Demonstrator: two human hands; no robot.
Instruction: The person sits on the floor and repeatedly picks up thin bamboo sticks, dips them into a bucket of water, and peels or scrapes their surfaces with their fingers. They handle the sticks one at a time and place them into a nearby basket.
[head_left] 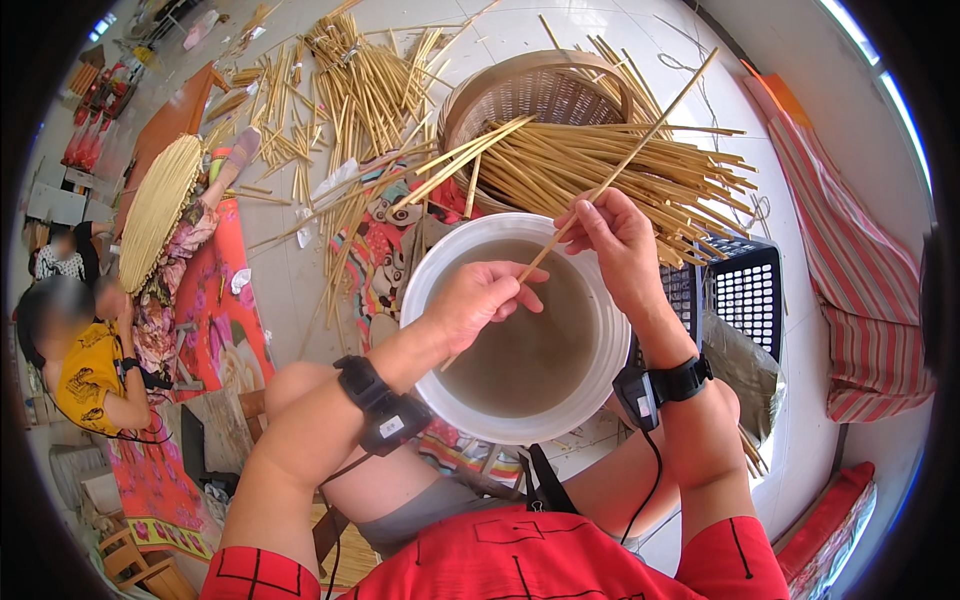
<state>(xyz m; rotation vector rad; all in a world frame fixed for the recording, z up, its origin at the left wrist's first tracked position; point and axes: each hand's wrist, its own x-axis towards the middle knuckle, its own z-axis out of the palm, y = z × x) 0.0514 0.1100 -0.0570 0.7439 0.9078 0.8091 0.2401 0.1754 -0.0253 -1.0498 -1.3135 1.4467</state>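
Both hands work one long bamboo strip (pixel 625 160) above a white basin (pixel 610 385) of murky water. The right hand (pixel 615 240) pinches the strip between thumb and fingers (pixel 583 222) near its middle; its upper end runs up-right over the bundle of strips (pixel 600 170). The left hand (pixel 480 298) is curled around the lower end, fingers (pixel 520 296) grasping it over the water. A woven basket (pixel 530 95) sits behind.
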